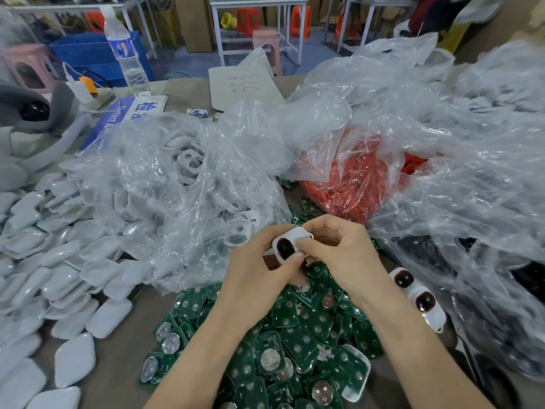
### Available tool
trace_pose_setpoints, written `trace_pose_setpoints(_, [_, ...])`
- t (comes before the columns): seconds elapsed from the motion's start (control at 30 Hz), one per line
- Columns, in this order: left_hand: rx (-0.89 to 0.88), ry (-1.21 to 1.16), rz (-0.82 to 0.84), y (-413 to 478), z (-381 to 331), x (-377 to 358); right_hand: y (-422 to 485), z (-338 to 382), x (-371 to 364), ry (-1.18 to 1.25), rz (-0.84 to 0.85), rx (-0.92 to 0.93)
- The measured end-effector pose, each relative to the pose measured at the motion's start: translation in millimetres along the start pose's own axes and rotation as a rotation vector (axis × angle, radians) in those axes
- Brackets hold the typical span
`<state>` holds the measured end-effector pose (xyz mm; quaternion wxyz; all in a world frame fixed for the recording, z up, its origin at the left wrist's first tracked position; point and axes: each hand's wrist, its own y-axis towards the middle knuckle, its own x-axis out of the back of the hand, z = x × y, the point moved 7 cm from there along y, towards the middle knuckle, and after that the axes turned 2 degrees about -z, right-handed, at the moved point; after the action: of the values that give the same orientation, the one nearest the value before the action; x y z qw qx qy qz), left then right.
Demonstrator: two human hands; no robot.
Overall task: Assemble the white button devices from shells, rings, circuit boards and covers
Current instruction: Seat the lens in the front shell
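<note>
Both hands hold one white shell (296, 235) above the heap of green circuit boards (295, 335). The shell has a dark red-rimmed button (284, 248) in it. My left hand (259, 267) grips the shell from below left, thumb at the button's lower edge. My right hand (339, 249) pinches the shell's right side, fingertip pressing next to the button. Two assembled white devices with dark red buttons (418, 299) lie to the right. White covers (59, 276) spread over the table's left side.
A clear bag of white shells (182, 178) sits behind the hands, and a bag of red rings (354, 178) at centre right. More crumpled plastic bags (472, 172) fill the right. A water bottle (125, 51) and a paper note (236, 87) stand at the back.
</note>
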<state>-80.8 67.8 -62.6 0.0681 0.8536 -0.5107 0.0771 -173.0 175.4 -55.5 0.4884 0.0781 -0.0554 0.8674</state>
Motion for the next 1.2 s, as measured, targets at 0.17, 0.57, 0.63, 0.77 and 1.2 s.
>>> trace_pose_setpoints(0.17, [-0.112,0.214,-0.066,-2,-4,2,0,2,0,0.003,0.001,-0.052])
trace_pose_setpoints(0.57, [-0.054,0.176,-0.072,7,6,15,126,87,15,-0.483,-0.013,0.174])
trace_pose_setpoints(0.63, [-0.053,0.179,-0.072,8,6,16,159,75,-10,-0.794,0.087,0.142])
trace_pose_setpoints(0.77, [-0.027,0.163,-0.061,9,11,15,180,53,-41,-1.174,0.185,0.191])
trace_pose_setpoints(1.2, [-0.045,0.151,-0.032,9,15,12,181,58,9,-0.45,0.019,0.004])
